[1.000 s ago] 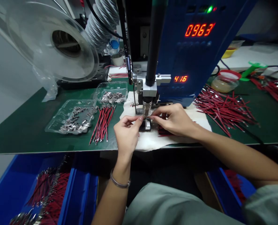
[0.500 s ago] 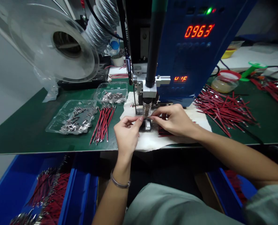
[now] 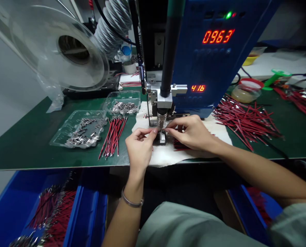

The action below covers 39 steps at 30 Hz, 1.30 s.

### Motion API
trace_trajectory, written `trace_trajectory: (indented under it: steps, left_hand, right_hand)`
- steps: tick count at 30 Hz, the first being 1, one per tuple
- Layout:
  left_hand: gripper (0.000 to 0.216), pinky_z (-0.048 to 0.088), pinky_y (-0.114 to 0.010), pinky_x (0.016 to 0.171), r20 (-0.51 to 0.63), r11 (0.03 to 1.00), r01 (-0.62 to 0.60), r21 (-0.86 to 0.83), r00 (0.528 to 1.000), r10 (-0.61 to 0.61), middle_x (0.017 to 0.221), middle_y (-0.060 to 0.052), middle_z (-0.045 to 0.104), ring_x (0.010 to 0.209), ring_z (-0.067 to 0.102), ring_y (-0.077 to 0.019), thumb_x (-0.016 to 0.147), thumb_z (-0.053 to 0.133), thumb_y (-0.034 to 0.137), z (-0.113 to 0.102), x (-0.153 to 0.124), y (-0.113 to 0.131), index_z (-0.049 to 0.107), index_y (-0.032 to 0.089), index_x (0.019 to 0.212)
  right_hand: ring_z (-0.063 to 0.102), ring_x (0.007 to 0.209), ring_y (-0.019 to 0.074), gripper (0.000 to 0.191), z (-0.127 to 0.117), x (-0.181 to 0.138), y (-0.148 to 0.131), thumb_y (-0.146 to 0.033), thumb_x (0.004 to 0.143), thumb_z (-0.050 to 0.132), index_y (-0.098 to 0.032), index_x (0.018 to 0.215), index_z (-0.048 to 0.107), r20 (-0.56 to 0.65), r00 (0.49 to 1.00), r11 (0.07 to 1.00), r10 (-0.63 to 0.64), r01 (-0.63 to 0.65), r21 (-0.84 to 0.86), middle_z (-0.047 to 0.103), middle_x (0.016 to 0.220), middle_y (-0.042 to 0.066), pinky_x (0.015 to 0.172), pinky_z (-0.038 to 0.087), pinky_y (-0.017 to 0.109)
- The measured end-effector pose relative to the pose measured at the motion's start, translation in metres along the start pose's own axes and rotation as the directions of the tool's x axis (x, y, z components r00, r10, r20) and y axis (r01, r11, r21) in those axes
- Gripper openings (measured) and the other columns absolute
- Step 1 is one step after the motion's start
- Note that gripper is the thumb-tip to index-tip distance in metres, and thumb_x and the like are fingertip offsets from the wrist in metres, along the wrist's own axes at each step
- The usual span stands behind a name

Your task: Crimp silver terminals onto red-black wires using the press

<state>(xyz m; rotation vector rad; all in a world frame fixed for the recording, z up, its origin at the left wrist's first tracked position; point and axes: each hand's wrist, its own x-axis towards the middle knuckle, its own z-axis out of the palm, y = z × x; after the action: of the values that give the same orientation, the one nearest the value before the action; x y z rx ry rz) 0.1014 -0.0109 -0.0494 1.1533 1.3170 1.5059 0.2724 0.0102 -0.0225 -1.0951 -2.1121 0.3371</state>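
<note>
My left hand [image 3: 140,144] is closed in a pinch at the left of a soldering machine's coiled tip [image 3: 161,120]. From the right, my right hand [image 3: 192,132] pinches close under the same tip. What each set of fingertips holds is too small and covered to make out. Just below the fingertips sits a small fixture with a white block [image 3: 162,138]. Red and black wires [image 3: 180,145] lie partly beneath my right hand on a pale cloth [image 3: 163,157].
Two clear trays [image 3: 55,139] of small metal parts stand left, beside a bundle of red wires [image 3: 113,137]. A larger wire pile [image 3: 245,120] lies right, near a red-rimmed tub [image 3: 245,92]. The blue machine housing [image 3: 206,68] rises behind. A blue bin [image 3: 74,212] holds more wires below the table.
Both hands stay in nearly the same place under the tip. The lower red display on the machine has changed and now reads 416.
</note>
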Motion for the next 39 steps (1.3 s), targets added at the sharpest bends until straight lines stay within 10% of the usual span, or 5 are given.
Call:
trace_trajectory:
  steps: [39]
  left_hand:
    - [0.026,0.03,-0.019,0.034,-0.001,1.0,0.016,-0.024,1.0,-0.016,0.056,0.0,0.058,0.036,0.042,-0.0056,0.069,0.075,0.036,0.0,-0.002,0.003,0.066,0.012,0.072]
  right_hand:
    - [0.063,0.064,0.0121,0.015,-0.006,0.001,0.007,-0.019,0.085,0.056,-0.017,0.09,0.07,0.093,0.965,0.968,-0.246,0.249,-0.029,0.073,0.081,0.003,0.061,0.044,0.022]
